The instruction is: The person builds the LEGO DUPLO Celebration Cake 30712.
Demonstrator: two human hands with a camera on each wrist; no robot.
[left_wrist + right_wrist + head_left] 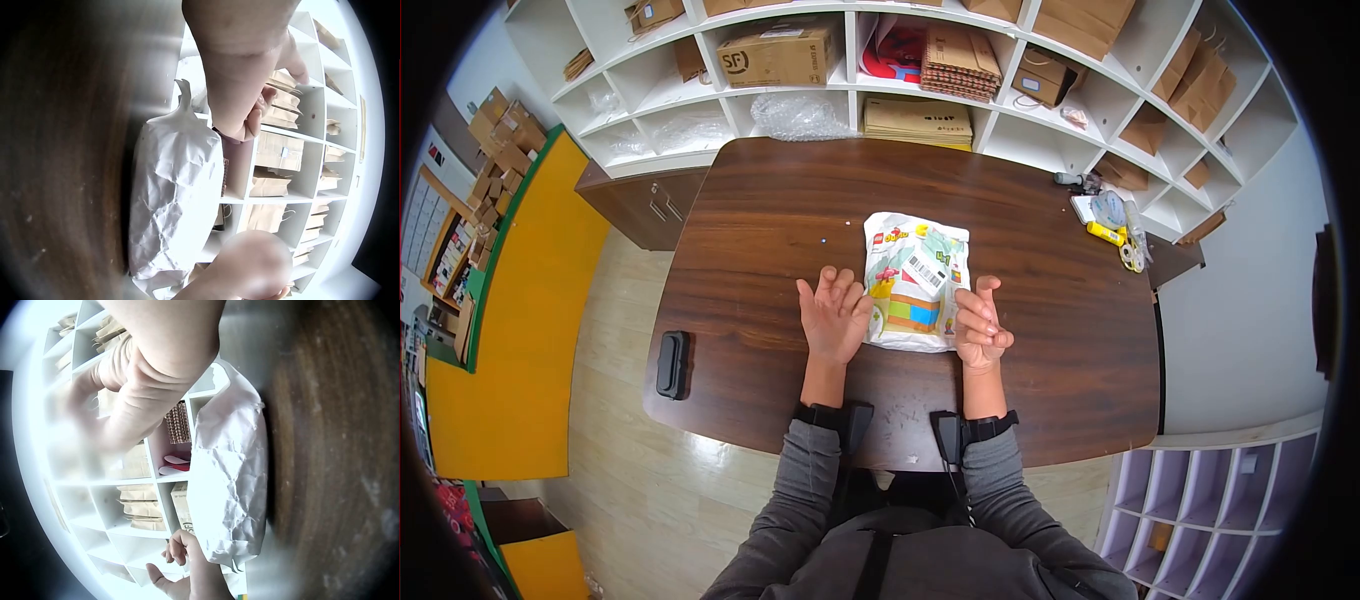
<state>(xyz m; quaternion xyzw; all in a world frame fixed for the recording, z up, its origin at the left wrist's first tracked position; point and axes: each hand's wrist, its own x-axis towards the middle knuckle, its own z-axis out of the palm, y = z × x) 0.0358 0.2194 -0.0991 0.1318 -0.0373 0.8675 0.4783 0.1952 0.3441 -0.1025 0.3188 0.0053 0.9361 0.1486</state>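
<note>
A white printed bag (915,285) with a barcode label lies on the brown table (740,230). Its crinkled side shows as a white bulk in the left wrist view (175,194) and the right wrist view (228,469). My left hand (836,315) is raised at the bag's left edge, palm up, fingers loosely bent, holding nothing. At the right edge my right hand (981,325) is also raised, its fingers loosely bent with nothing held. Whether either hand touches the bag cannot be told.
A black case (672,365) lies at the table's left edge. Tape, a yellow item (1106,233) and other small things sit at the back right. White shelves (1010,130) with boxes and paper bags stand behind the table.
</note>
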